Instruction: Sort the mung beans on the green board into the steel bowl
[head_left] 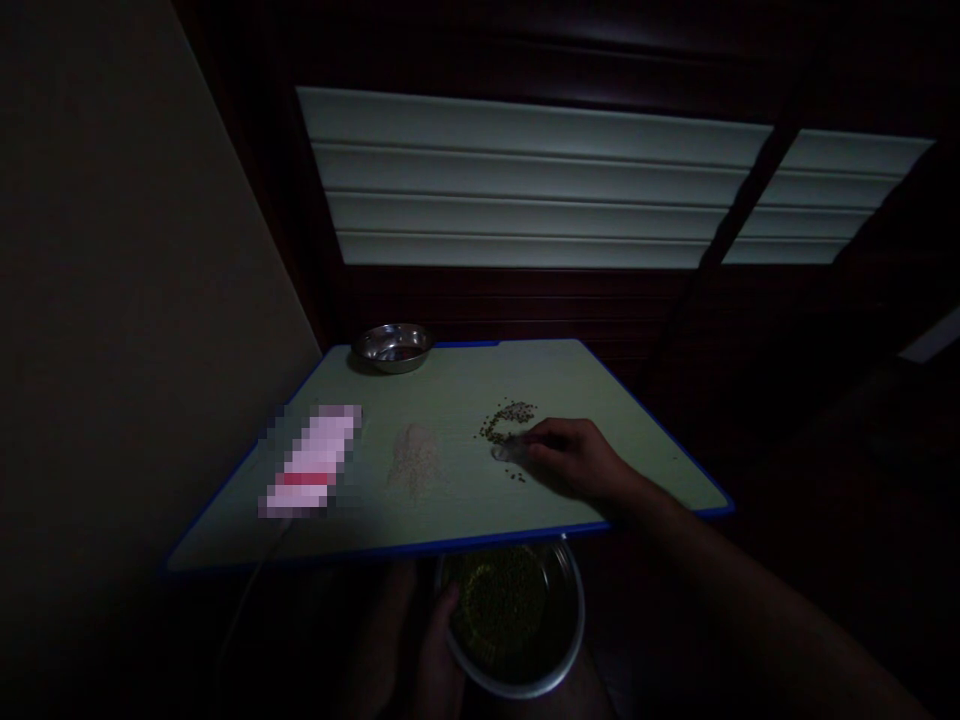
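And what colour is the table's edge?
The table edge is blue, clearest in the head view.

Pale slatted panels [517, 180], framed in dark reddish wood [525, 308], catch faint light in a dim room. A plain wall [142, 300] stands left of a blue-edged table [480, 375].

A person's bare right arm [727, 560] reaches across the near edge of the table [465, 380], the right hand [574, 455] low over its top, knuckles up, thumb and fingers pinched together; below the table's near edge, the left hand [441, 650] rests curled in deep shadow, thumb raised, other fingers hidden
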